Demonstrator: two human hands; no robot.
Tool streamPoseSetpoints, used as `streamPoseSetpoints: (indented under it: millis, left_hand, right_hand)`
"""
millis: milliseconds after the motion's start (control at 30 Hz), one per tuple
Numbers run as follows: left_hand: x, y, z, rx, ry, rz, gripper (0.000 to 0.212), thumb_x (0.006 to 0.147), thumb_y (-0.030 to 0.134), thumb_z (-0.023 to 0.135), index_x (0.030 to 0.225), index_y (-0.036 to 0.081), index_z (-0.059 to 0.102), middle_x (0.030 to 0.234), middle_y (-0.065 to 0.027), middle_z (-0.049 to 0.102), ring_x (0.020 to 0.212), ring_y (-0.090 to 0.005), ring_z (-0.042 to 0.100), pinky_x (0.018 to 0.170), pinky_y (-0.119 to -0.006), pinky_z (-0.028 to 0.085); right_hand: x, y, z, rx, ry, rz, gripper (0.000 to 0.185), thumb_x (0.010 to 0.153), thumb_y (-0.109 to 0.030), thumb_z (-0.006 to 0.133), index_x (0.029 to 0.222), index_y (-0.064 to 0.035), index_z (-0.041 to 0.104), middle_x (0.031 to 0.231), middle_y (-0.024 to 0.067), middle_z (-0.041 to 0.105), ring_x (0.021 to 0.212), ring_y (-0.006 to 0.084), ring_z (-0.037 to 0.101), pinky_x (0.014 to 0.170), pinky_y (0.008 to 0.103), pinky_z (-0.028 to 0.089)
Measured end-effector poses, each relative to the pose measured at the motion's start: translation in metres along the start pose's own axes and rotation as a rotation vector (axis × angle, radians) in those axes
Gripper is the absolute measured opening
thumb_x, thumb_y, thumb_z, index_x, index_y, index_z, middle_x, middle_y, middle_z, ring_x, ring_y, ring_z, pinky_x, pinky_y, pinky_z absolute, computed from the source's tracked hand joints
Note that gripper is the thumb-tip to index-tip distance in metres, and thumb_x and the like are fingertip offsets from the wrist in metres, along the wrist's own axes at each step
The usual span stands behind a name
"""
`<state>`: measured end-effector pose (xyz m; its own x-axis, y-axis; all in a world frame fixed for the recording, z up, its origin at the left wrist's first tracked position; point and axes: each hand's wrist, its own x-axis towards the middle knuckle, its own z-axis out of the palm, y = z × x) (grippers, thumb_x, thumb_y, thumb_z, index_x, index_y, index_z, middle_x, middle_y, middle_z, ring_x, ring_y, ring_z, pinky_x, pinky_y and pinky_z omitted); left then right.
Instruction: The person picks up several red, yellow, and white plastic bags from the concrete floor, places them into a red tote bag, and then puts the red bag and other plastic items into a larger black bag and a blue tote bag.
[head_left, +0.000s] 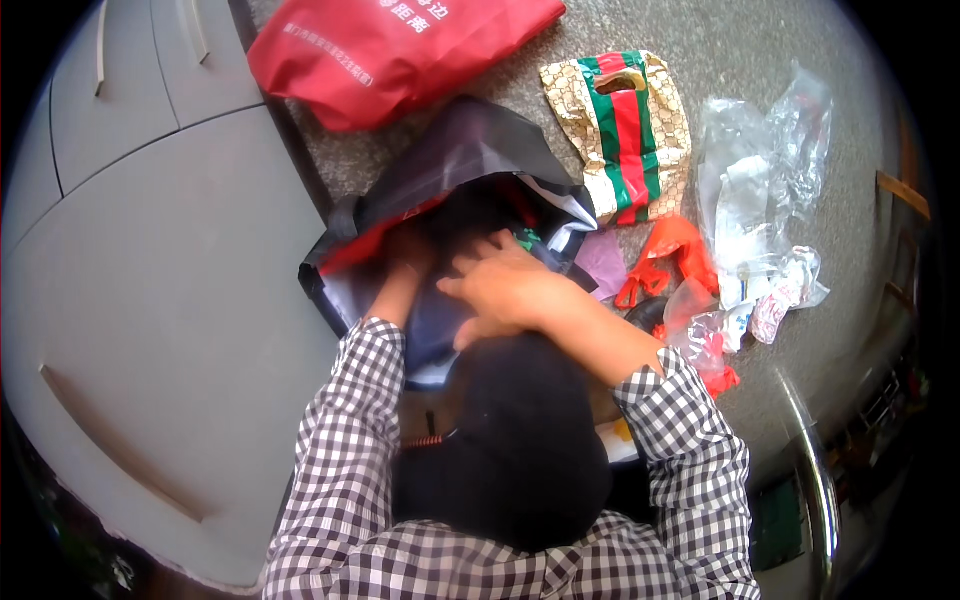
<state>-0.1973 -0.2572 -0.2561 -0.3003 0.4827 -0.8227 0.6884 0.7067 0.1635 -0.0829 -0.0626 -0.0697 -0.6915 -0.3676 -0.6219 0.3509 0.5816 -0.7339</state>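
A large black bag (480, 142) with a white lining lies with its mouth towards me. My left hand (411, 251) reaches deep into it on the left side; its fingers are hidden in the shadow. Over the mouth, my right hand (499, 289) is spread with its fingers apart, above dark blue material (431, 322) inside the bag. A small green pattern shows beyond the right fingertips. Whether either hand grips anything cannot be made out.
Above lies a red bag (405, 52) bearing writing. To the right are a patterned bag (634, 142) with green and red stripes, a red plastic bag (679, 247) and crumpled clear plastic bags (750, 195). A grey cabinet-like surface (180, 300) stands left, a curved metal tube (817, 480) lower right.
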Motion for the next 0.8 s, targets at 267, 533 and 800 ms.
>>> streamPoseSetpoints:
  millis: [267, 533, 800]
  left_hand:
    - [-0.004, 0.0, -0.013, -0.268, -0.089, -0.034, 0.041, 0.095, 0.024, 0.042, 0.13, 0.005, 0.049, 0.128, -0.0167, 0.053, 0.116, -0.0292, 0.052, 0.101, -0.036, 0.038]
    - [-0.057, 0.047, -0.074, -0.902, -0.072, -0.024, 0.044, 0.089, 0.024, 0.056, 0.128, 0.003, 0.052, 0.129, -0.0181, 0.052, 0.12, -0.0277, 0.048, 0.103, -0.033, 0.035]
    - [-0.001, 0.054, -0.026, -0.035, -0.187, 0.131, 0.046, 0.091, 0.027, 0.053, 0.13, 0.002, 0.048, 0.124, -0.0188, 0.056, 0.116, -0.0269, 0.053, 0.098, -0.034, 0.04]
  right_hand:
    - [0.007, -0.008, 0.001, -0.246, -0.077, 0.033, 0.063, 0.07, -0.043, 0.07, 0.124, -0.0144, 0.057, 0.119, 0.0157, 0.056, 0.117, 0.0376, 0.045, 0.102, 0.0564, 0.027]
    - [0.006, -0.004, -0.004, -0.1, -0.237, 0.043, 0.058, 0.073, -0.045, 0.066, 0.125, -0.0208, 0.057, 0.116, 0.0142, 0.059, 0.114, 0.0389, 0.049, 0.102, 0.0607, 0.025]
    - [0.012, -0.008, 0.0, -0.041, -0.246, 0.051, 0.058, 0.073, -0.043, 0.066, 0.126, -0.021, 0.057, 0.117, 0.0131, 0.061, 0.116, 0.0384, 0.049, 0.102, 0.0623, 0.023]
